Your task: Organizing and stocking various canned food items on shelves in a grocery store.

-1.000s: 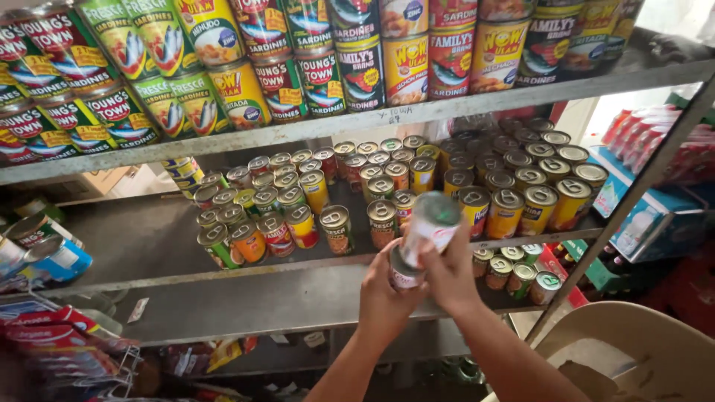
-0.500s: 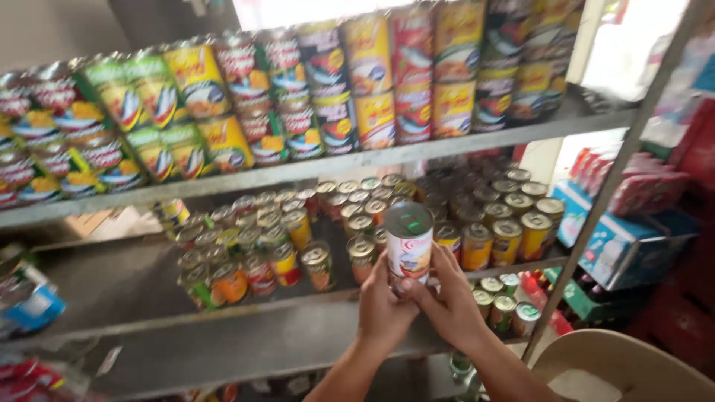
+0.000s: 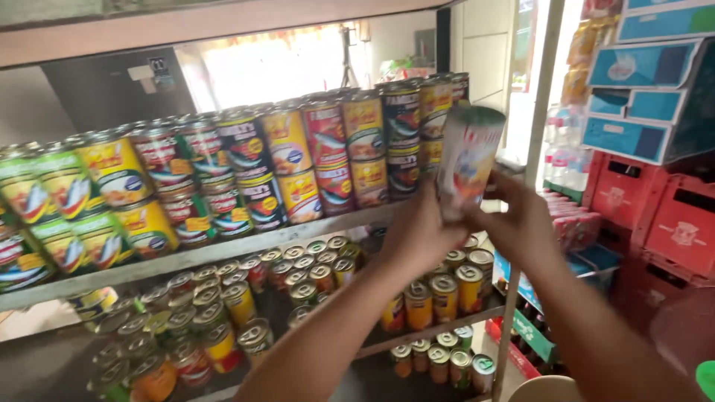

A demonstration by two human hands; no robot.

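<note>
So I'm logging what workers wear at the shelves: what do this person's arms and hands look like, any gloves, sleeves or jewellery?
Both forearms are bare as far as the picture shows, with no sleeve in view. The left hand and right hand wear no gloves. No ring, watch or bracelet shows on the visible parts, though the picture is blurred.

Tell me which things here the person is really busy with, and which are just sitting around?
In hand:
- tall can, tilted, held up by both hands
- left hand
- right hand

Just there:
- stacked cans on upper shelf
- small cans below
- red crates
- blue cartons
</note>
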